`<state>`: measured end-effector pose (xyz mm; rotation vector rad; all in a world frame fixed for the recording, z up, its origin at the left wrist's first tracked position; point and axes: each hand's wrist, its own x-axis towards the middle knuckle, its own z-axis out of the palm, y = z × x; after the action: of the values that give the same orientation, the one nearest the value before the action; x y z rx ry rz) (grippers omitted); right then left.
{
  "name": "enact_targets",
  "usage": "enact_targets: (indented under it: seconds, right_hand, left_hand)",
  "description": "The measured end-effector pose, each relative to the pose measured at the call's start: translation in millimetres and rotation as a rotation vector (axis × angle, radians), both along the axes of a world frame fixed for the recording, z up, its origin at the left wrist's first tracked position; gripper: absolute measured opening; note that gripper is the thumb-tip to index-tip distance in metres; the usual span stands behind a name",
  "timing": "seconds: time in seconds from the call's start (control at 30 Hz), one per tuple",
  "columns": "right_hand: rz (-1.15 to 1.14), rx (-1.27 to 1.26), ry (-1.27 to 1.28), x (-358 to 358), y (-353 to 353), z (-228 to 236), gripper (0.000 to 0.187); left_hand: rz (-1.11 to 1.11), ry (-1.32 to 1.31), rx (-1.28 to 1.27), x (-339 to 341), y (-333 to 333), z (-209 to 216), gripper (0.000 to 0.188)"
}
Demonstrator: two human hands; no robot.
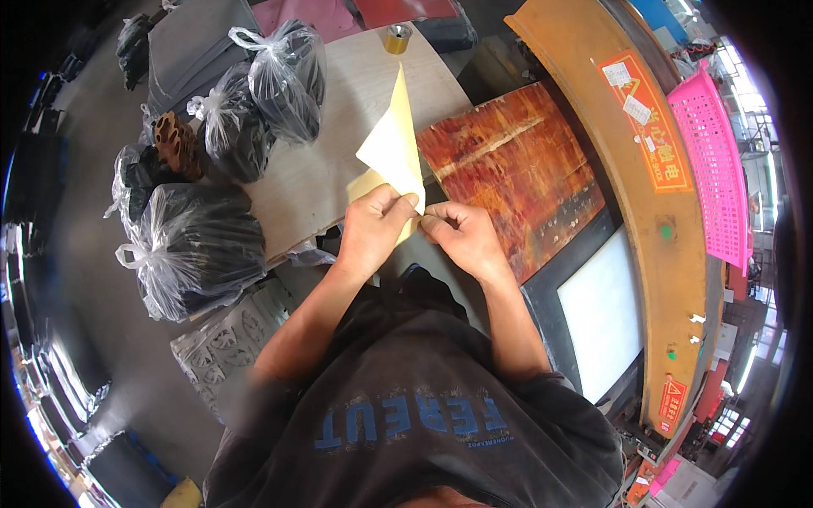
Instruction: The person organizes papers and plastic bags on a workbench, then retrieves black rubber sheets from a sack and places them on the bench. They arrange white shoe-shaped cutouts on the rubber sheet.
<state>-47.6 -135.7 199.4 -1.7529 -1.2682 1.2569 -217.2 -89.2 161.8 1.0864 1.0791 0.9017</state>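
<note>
On the right, from my remote seat, I see a big orange machine frame [677,296] running near to far. The pale table [356,93] stands at far left of centre, with a mottled red-brown board [512,169] to its right. Tied plastic bags [203,250] of dark stuff crowd the left. In the middle, in front of the person's body, is the yellow sheet [394,140], raised and folded, its tip pointing far. The left hand [375,224] pinches its near end under the thumb; the right hand [467,241] nips the edge just beside, thumb against fingers. I judge the thin sheet could tear or crease if the hands pull unevenly, or flop if the left thumb slackens. A tape roll [395,42] sits at the table's far edge.
</note>
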Motion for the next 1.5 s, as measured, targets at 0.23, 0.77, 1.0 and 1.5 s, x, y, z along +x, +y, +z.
enact_targets:
  seconds: [0.23,0.77,1.0,1.5]
  right_hand:
    - [0.038,-0.005,0.065,19.5,-3.6,-21.2,0.023]
    - [0.162,-0.034,0.178,74.2,-26.9,-50.3,0.019]
    - [0.271,0.011,0.027,68.3,-25.4,-49.0,0.018]
    - [0.254,0.047,0.152,61.1,-51.8,-50.3,0.017]
  left_hand:
    - [0.046,0.338,0.277,22.8,-26.5,3.5,0.026]
    - [0.126,0.436,0.138,78.1,-67.7,-0.6,0.026]
    - [0.217,0.478,0.121,74.2,-83.1,-1.2,0.027]
    - [0.298,0.185,-0.102,52.4,-109.4,-11.8,0.023]
